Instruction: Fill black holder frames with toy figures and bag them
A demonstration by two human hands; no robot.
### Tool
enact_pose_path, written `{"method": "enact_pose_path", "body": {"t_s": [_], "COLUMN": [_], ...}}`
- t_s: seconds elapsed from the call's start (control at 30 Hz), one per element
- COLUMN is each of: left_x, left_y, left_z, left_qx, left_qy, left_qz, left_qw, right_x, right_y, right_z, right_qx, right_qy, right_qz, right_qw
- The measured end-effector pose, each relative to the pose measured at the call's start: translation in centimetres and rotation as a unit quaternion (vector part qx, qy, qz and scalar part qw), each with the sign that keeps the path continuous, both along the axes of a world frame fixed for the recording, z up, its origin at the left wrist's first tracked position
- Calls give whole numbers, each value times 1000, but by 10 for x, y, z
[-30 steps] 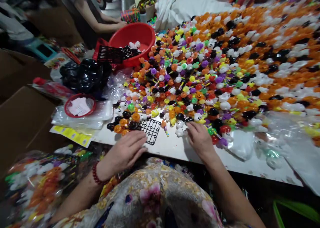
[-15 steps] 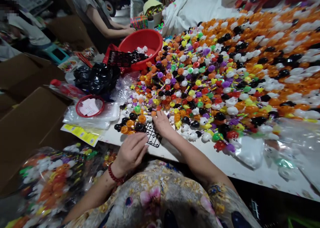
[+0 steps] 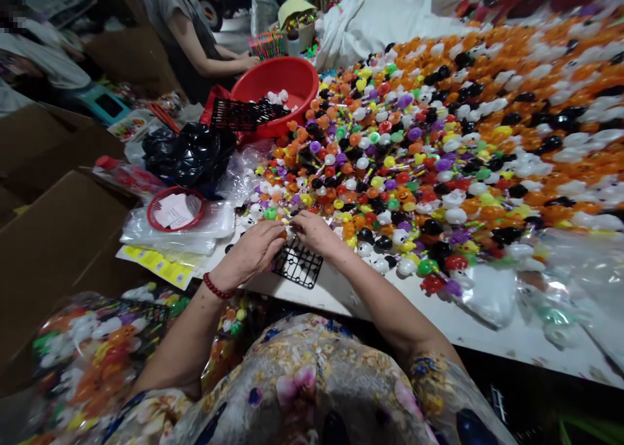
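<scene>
Now you face a white table (image 3: pixel 341 289) heaped with small toys (image 3: pixel 414 146); a black grid tray (image 3: pixel 298 264) lies at its near edge. Your left hand (image 3: pixel 251 253) and right hand (image 3: pixel 314 230) meet above it, fingers curled on small pieces, seemingly loading the tray; seating them likely needs careful alignment.

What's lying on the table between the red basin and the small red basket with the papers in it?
In the head view, a crumpled black plastic bag lies between the red basin and the small red basket.
</scene>
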State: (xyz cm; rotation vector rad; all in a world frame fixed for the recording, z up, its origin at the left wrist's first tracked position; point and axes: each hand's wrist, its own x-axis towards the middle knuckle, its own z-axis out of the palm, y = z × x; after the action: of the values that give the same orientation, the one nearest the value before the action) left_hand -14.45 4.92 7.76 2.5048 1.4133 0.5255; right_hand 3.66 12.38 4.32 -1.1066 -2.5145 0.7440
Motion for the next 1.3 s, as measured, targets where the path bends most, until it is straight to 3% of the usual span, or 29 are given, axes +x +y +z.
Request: {"method": "enact_pose_path", "body": {"t_s": [0.2, 0.4, 0.6, 0.67, 0.77, 0.9, 1.0, 1.1, 1.3], "left_x": [-1, -2, -5, -5, -5, -6, -7, -5, 1], "left_y": [2, 6, 9, 9, 9, 9, 10, 11, 11], "left_z": [3, -2, -8, -8, -7, -7, -7, -5, -1], "left_qx": [-20, -31, -32, -30, -26, -25, -26, -26, -24], "left_qy": [-8, -6, -2, -2, -3, -2, 1, 0, 2], "left_qz": [1, -3, -10, -9, -7, -6, -7, -6, -13], "left_qw": [1000, 999, 999, 1000, 1000, 1000, 1000, 1000, 1000], "right_x": [-16, -24, -19, -7, 25, 77, 106, 113, 71], "right_y": [9, 1, -16, -22, -31, -38, -35, -29, -23], "right_z": [0, -15, -23, -22, -22, -22, -19, -15, -13], "right_qx": [-60, -111, -96, -44, 67, 156, 175, 171, 119], "right_qy": [87, 154, 188, 162, 49, -91, -127, -148, -151], "right_qz": [-30, -28, -43, -57, -87, -162, -214, -222, -116], "right_qw": [994, 981, 976, 984, 993, 970, 952, 949, 974]}}
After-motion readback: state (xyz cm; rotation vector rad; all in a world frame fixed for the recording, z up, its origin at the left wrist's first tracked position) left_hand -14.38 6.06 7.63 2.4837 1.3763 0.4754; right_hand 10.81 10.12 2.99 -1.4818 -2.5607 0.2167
